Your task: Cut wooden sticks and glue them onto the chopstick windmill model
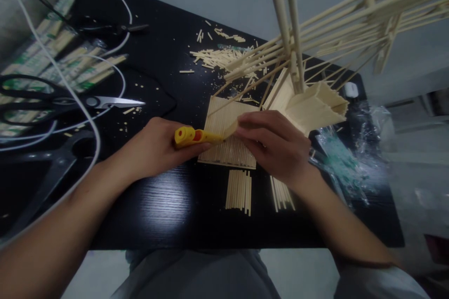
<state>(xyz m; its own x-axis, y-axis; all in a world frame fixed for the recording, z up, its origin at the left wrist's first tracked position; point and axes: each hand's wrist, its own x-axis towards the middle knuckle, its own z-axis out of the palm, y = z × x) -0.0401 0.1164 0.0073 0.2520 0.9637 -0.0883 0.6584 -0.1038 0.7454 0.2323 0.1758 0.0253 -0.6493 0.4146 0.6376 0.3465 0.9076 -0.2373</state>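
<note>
In my left hand (164,147) is a slim yellow tool (201,136) with red parts; its exact kind is unclear. The fingers are closed around it, and its narrow end points right. My right hand (275,142) pinches a small pale wooden piece (230,129) right at the tool's end. Both are over a flat square panel of thin wooden sticks (224,152) laid side by side. The right fingertips hide part of the small piece and the panel. Nearer me lies a row of loose sticks (239,191), with more sticks (280,194) below my right wrist.
A large stick framework (336,14) rises at the upper right, beside a hollow wooden part (315,105). Short stick offcuts (224,58) are scattered behind the panel. Black-handled scissors (70,100), a white cable (52,58) and packaged sticks (52,42) are left; crumpled plastic (345,163) lies right.
</note>
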